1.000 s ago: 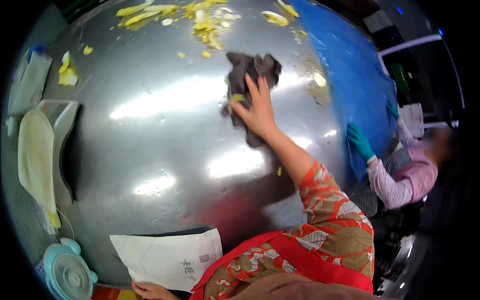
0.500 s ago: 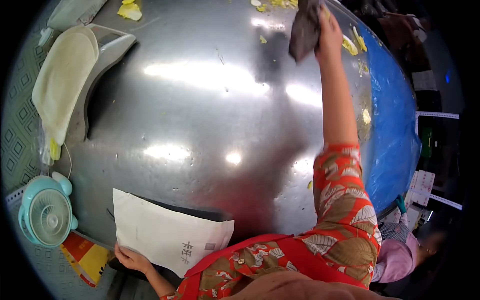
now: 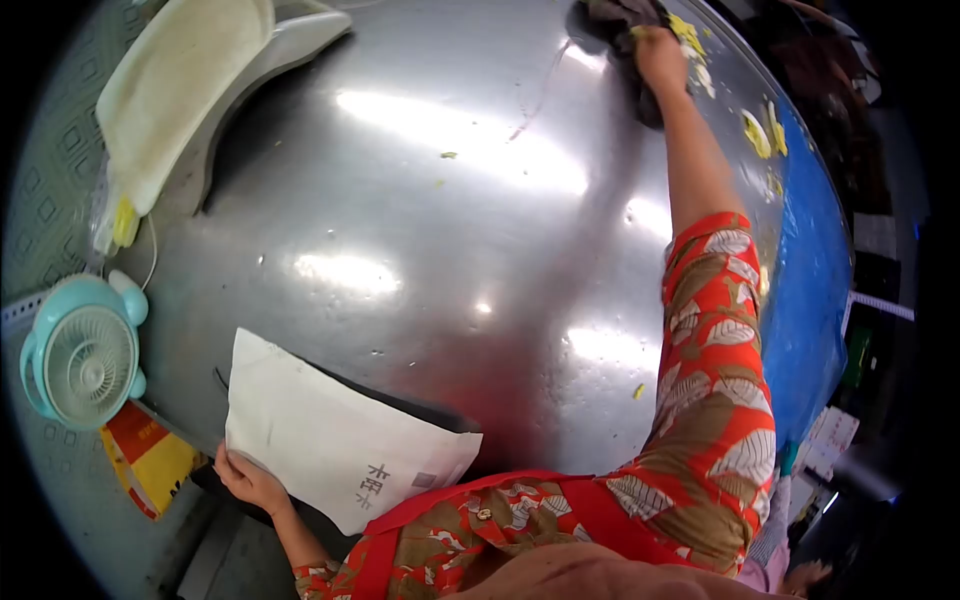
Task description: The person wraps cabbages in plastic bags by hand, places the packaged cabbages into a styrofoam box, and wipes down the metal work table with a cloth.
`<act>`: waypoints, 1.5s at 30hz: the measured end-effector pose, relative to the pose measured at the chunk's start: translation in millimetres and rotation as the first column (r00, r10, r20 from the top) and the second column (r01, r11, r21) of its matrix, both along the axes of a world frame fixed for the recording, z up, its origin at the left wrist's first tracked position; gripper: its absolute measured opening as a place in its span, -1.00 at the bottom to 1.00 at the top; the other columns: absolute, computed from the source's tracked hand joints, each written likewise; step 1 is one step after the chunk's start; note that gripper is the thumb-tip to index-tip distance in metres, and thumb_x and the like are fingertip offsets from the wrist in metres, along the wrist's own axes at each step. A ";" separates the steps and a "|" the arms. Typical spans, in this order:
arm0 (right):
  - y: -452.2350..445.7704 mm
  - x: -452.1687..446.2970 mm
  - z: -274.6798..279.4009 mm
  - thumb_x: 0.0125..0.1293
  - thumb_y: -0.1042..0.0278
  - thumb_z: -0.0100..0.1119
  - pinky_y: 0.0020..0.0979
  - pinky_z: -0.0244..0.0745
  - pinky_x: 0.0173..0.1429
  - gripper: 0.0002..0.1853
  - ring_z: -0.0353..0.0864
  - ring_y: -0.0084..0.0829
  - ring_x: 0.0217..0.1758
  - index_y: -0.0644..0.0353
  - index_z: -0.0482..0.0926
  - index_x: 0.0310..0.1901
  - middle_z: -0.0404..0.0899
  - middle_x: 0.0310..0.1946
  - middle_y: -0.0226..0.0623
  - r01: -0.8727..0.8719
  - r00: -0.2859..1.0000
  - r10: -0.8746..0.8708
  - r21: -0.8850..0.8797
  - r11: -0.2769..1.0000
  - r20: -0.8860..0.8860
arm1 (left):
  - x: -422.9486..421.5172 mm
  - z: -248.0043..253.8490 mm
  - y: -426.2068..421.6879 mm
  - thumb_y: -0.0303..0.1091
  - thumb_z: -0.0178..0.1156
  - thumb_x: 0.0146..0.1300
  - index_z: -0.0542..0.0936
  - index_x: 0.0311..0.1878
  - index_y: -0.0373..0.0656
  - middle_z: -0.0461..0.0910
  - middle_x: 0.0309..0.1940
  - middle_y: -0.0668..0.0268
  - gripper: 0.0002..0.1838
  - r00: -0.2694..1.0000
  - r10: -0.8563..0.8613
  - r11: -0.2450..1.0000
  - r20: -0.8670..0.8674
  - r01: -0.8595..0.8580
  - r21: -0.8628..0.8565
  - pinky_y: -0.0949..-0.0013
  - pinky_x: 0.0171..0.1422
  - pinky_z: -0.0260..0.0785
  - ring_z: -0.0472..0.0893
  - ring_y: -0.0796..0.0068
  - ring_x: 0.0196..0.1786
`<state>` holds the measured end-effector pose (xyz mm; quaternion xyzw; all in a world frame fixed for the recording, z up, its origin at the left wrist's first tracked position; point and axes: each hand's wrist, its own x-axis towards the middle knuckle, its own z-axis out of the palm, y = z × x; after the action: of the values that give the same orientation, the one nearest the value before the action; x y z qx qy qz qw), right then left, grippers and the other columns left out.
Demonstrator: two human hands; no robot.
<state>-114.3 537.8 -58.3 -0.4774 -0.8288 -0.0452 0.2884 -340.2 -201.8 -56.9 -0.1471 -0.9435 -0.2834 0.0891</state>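
At the far side of the steel table (image 3: 440,230), my right hand (image 3: 662,62) grips a dark, crumpled cloth (image 3: 625,12) that lies against the surface. Shredded yellow leaf scraps (image 3: 690,38) are beside that hand. My left hand (image 3: 250,482) is close to my body at the lower left, its fingers closed on the edge of a white printed sheet or flat bag (image 3: 335,430) with dark characters on it. Something black lies under the far edge of the sheet.
On the left stand a turquoise fan (image 3: 92,365) and a scale-like device with a pale pan (image 3: 185,90). Blue plastic sheeting (image 3: 815,270) covers the right edge, with yellow leaf pieces (image 3: 757,135) near it. Another person's sleeve (image 3: 775,520) shows at lower right.
My right hand has swept the cloth farther across the table, away from me. The view has shifted, and the left hand stays at the white sheet.
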 end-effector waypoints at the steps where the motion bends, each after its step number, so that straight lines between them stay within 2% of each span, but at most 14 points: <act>1: -3.9 -19.9 17.2 0.12 0.27 0.13 -0.22 0.45 -0.06 -0.76 0.59 -0.11 -0.19 0.15 0.63 -0.20 0.61 -0.26 -0.07 0.204 0.967 -0.220 -0.124 0.971 -0.132 | 0.8 0.3 -4.9 -0.43 -0.09 0.32 0.47 -0.02 -0.32 0.51 -0.13 0.12 -0.75 1.000 -0.011 1.000 0.015 0.011 0.007 0.34 0.10 0.22 0.45 0.28 -0.06; 4: -42.0 -65.3 48.7 0.12 0.25 0.13 -0.29 0.46 -0.14 -0.74 0.62 -0.15 -0.26 0.18 0.63 -0.20 0.63 -0.35 -0.10 -0.091 0.879 0.068 -0.027 0.995 -0.472 | 1.4 -2.1 -3.4 -0.44 -0.08 0.32 0.47 -0.04 -0.33 0.50 -0.13 0.13 -0.76 1.000 0.007 1.000 -0.004 -0.007 0.019 0.33 0.10 0.21 0.44 0.29 -0.06; 13: -123.1 -265.8 12.6 0.10 0.42 0.05 -0.20 0.36 0.08 -0.83 0.49 -0.06 -0.07 0.22 0.60 -0.30 0.56 -0.20 -0.09 -0.712 0.659 0.701 0.074 0.698 -0.272 | 5.3 3.8 -0.3 -0.45 -0.09 0.32 0.47 -0.05 -0.32 0.49 -0.15 0.15 -0.77 1.000 0.009 1.000 0.023 -0.008 -0.019 0.34 0.08 0.21 0.42 0.32 -0.06; 19: -96.1 -275.3 3.0 0.14 0.34 -0.04 -0.20 0.37 0.09 -0.78 0.47 -0.11 0.00 0.10 0.64 -0.31 0.55 -0.12 -0.14 -0.484 0.843 0.477 -0.036 0.874 0.247 | 7.2 1.1 -10.1 -0.43 -0.10 0.35 0.46 -0.04 -0.34 0.49 -0.15 0.20 -0.76 0.997 -0.009 0.999 0.072 0.005 0.049 0.41 0.06 0.23 0.43 0.43 -0.09; 21: -32.6 -243.0 -13.3 0.17 0.34 -0.04 -0.19 0.43 -0.03 -0.78 0.56 -0.07 -0.16 0.14 0.64 -0.32 0.58 -0.26 -0.06 -0.028 0.969 0.045 -0.072 0.997 0.244 | 7.3 6.0 -9.9 -0.41 -0.10 0.37 0.44 -0.02 -0.37 0.50 -0.12 0.21 -0.74 0.998 0.004 1.000 0.057 -0.006 0.031 0.46 0.07 0.25 0.45 0.50 -0.09; 23: -16.6 -187.2 -7.1 0.14 0.39 0.00 -0.17 0.41 -0.03 -0.80 0.54 -0.07 -0.13 0.15 0.64 -0.31 0.57 -0.24 -0.04 0.051 0.996 -0.045 -0.080 0.995 0.079 | 8.0 7.3 1.1 -0.44 -0.10 0.34 0.46 -0.07 -0.34 0.47 -0.18 0.21 -0.78 0.997 0.008 0.991 0.082 -0.019 0.133 0.41 0.05 0.23 0.42 0.44 -0.11; 26: -6.6 -135.4 5.0 0.14 0.50 -0.08 -0.19 0.38 -0.05 -0.79 0.52 -0.01 -0.16 0.20 0.61 -0.34 0.55 -0.30 0.05 -0.132 0.987 0.119 -0.117 0.984 -0.112 | 8.7 7.5 0.1 -0.43 -0.08 0.34 0.46 -0.06 -0.35 0.46 -0.15 0.21 -0.78 0.997 0.030 0.997 0.072 -0.035 0.068 0.43 0.05 0.24 0.43 0.46 -0.11; 28: 8.4 -112.4 9.1 0.17 0.46 -0.11 -0.19 0.38 -0.07 -0.75 0.56 -0.02 -0.22 0.21 0.60 -0.24 0.56 -0.33 0.09 -0.129 0.958 0.196 0.295 0.947 -0.208 | 6.8 1.8 -2.6 -0.43 -0.06 0.34 0.47 -0.05 -0.34 0.47 -0.14 0.21 -0.77 0.998 0.028 0.995 0.061 -0.033 0.096 0.44 0.04 0.25 0.44 0.47 -0.12; 29: -34.9 -109.3 44.5 0.16 0.44 -0.02 -0.22 0.35 0.05 -0.72 0.54 -0.07 -0.08 0.22 0.57 -0.10 0.54 -0.22 0.15 -0.110 0.942 0.113 0.027 0.994 -0.317 | 7.4 2.5 -4.3 -0.43 -0.06 0.34 0.47 -0.04 -0.34 0.47 -0.15 0.21 -0.77 0.999 0.035 0.997 0.038 -0.037 0.072 0.45 0.04 0.25 0.44 0.48 -0.12; 31: -81.1 -75.6 69.6 0.24 0.32 0.04 -0.46 0.44 -0.10 -0.74 0.63 -0.41 -0.20 0.13 0.60 -0.08 0.64 -0.27 -0.15 -0.222 0.938 0.236 0.084 0.971 -0.253 | 4.5 0.1 -8.8 -0.43 -0.10 0.36 0.43 -0.02 -0.39 0.50 -0.11 0.23 -0.75 0.998 0.026 0.998 0.051 -0.029 0.055 0.50 0.08 0.24 0.46 0.52 -0.10; 35: -227.2 -28.3 72.6 0.00 0.63 0.07 -0.24 0.30 0.18 -0.59 0.45 -0.12 0.10 0.14 0.55 -0.05 0.53 -0.05 -0.13 -0.680 0.731 0.679 0.008 0.733 -0.070 | 1.4 -6.7 -7.8 -0.46 -0.08 0.33 0.46 -0.03 -0.35 0.50 -0.13 0.20 -0.76 0.998 0.001 0.993 0.063 -0.009 0.121 0.45 0.07 0.26 0.46 0.47 -0.09; 37: -286.3 -19.9 56.8 -0.12 0.57 0.18 -0.17 0.18 0.28 -0.48 0.31 -0.06 0.22 0.13 0.51 0.00 0.35 0.14 -0.09 -0.641 0.698 0.716 -0.423 0.641 0.028 | 2.7 -5.8 -7.1 -0.48 -0.06 0.29 0.49 -0.03 -0.32 0.50 -0.15 0.15 -0.76 0.996 0.065 0.988 0.062 -0.073 0.136 0.40 0.06 0.28 0.47 0.40 -0.09; 43: -138.5 -24.6 7.1 0.20 0.53 0.01 -0.23 0.23 0.25 -0.67 0.35 -0.09 0.17 0.08 0.52 0.01 0.41 0.07 -0.09 -0.622 0.778 0.625 -0.066 0.781 0.064 | -0.4 -5.6 13.0 -0.54 0.01 0.17 0.56 -0.17 -0.23 0.53 -0.25 0.20 -0.80 0.999 0.010 0.988 -0.040 -0.004 0.155 0.33 0.04 0.20 0.44 0.28 -0.13; 45: -22.9 -11.7 -4.8 0.26 0.32 -0.04 -0.18 0.42 0.03 -0.71 0.52 -0.10 -0.03 -0.02 0.56 -0.01 0.53 -0.10 -0.08 -0.211 0.881 0.189 0.003 0.978 0.434 | 2.2 -8.1 11.1 -0.53 0.01 0.17 0.56 -0.18 -0.22 0.53 -0.30 0.22 -0.82 0.997 0.015 0.990 -0.078 -0.004 0.138 0.32 0.04 0.20 0.43 0.26 -0.15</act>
<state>-126.0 515.0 -63.0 -0.3602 -0.9153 -0.1407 0.1130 -338.1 -190.7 -65.0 -0.1473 -0.9181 -0.3414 0.1376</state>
